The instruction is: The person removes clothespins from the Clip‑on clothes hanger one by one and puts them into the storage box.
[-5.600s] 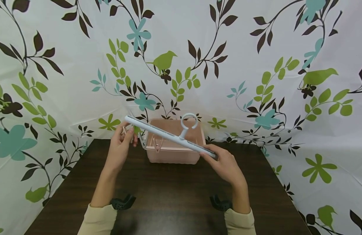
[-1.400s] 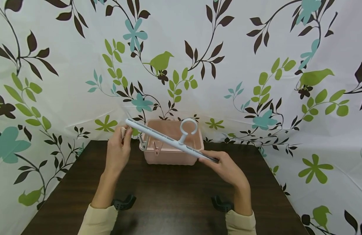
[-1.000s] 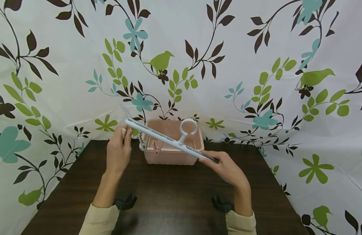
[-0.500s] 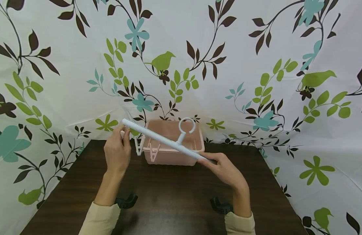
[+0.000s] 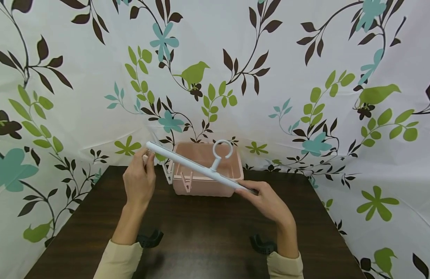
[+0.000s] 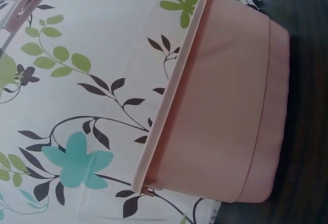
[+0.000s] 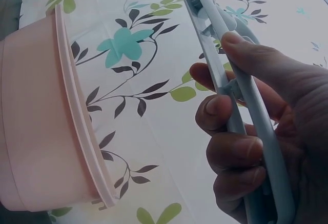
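A white hanger bar (image 5: 197, 166) with a ring (image 5: 222, 149) on top is held slanted above the table, in front of a pink basket (image 5: 208, 189). My right hand (image 5: 267, 199) grips its lower right end, fingers curled round it; the right wrist view shows this hand (image 7: 246, 147) on the bar (image 7: 215, 34). My left hand (image 5: 139, 180) is at the raised left end, its fingertips pinching a pale pink clip (image 5: 144, 158) just under the bar. Two more pink clips (image 5: 186, 182) hang from the bar's left half. The left wrist view shows the basket (image 6: 225, 116) and a pink clip (image 6: 23, 8).
The dark wooden table (image 5: 201, 232) stands against a floral curtain (image 5: 305, 58) that wraps round its back and sides. The basket (image 7: 36, 121) sits at the table's far edge, centre. Two black mounts (image 5: 148, 238) lie near my sleeves.
The bar has rolled about its length, so its slotted face turned away and the hanging clips swung left and down. Both hands kept their holds and barely shifted.
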### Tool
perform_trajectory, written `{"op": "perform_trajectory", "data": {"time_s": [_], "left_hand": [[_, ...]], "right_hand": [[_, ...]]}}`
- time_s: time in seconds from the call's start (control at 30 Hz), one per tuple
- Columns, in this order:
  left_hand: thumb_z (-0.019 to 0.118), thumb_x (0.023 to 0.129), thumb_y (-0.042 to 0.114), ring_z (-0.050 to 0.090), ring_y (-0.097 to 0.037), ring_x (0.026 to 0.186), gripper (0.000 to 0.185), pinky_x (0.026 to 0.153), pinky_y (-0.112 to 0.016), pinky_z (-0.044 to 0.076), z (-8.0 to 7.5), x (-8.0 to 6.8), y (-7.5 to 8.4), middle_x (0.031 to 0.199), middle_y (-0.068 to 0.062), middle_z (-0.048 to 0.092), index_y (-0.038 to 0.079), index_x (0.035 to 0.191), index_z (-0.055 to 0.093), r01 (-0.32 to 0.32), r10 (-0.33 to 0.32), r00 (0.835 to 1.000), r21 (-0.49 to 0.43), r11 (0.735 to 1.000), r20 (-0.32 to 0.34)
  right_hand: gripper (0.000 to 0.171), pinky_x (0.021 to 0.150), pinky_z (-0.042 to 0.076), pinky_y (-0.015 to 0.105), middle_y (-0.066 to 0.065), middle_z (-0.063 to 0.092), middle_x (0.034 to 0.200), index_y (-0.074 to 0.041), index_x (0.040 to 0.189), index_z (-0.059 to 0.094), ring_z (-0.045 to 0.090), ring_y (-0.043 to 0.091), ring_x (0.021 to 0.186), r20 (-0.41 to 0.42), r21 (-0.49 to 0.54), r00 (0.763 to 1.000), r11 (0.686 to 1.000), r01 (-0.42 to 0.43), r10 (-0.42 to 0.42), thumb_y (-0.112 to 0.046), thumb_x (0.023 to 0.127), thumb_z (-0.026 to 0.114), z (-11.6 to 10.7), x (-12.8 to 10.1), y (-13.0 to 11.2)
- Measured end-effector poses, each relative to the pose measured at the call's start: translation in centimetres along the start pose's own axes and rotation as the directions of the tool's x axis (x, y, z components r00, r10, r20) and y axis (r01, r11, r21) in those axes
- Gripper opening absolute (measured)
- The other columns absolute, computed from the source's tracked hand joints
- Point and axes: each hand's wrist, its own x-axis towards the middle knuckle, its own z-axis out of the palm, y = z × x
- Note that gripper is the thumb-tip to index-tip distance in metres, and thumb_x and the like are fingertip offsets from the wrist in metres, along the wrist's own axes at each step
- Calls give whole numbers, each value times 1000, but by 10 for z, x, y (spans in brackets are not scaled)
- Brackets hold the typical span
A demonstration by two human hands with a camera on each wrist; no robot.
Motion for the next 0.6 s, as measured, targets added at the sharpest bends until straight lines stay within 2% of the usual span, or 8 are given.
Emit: {"op": "perform_trajectory", "data": {"time_s": [0.3, 0.6], "left_hand": [[69, 105, 5, 47, -22, 58, 22, 52, -44, 37, 1, 0, -1, 72, -13, 55, -5, 124, 65, 26, -26, 1000, -13, 1000, -12], [67, 107, 9, 52, -26, 60, 18, 53, -48, 41, 0, -1, -3, 78, -15, 59, -2, 122, 67, 68, -68, 997, -12, 998, 28]], "right_hand": [[43, 86, 52, 33, -2, 74, 136, -24, 142, 72, 64, 19, 102, -28, -11, 999, 1000, -21, 21, -44, 104, 71, -1, -2, -1], [44, 95, 55, 40, -2, 72, 141, -24, 142, 72, 67, 18, 114, -60, -6, 997, 999, -41, 41, -45, 104, 71, -3, -2, 3]]}}
